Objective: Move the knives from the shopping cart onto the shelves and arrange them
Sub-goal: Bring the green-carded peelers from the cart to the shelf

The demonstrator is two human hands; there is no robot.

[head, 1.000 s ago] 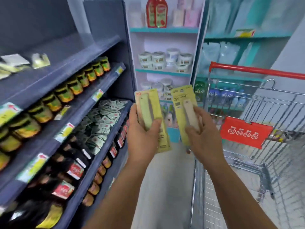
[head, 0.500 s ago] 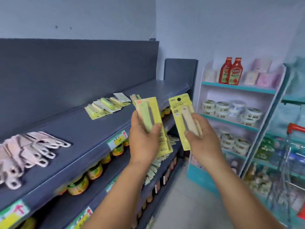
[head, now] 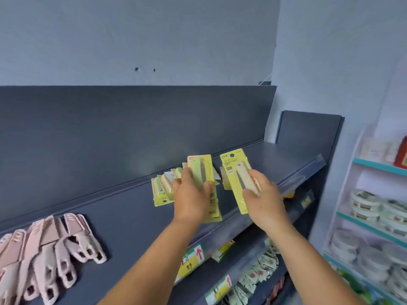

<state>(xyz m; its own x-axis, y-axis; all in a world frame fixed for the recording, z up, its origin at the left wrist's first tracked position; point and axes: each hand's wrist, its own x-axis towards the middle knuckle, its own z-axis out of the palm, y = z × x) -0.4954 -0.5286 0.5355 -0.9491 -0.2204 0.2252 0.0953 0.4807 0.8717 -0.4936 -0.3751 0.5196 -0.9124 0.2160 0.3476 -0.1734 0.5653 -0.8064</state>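
Fingers [head: 208,185] of both hands grip carded knives, now carried from beside the cart to above the top shelf [head: 123,216], ready for placement by the knife stack [head: 164,188].

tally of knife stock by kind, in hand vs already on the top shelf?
Carded fruit knives in hand: 2, green-handled in the left hand, beige-handled in the right hand.
Carded knives lying on the top shelf: one overlapped pile, count unclear.
Pink sheathed knives: about 8, overlapped and cut off by the frame edge.
Total: 2 in hand; the rest uncertain.
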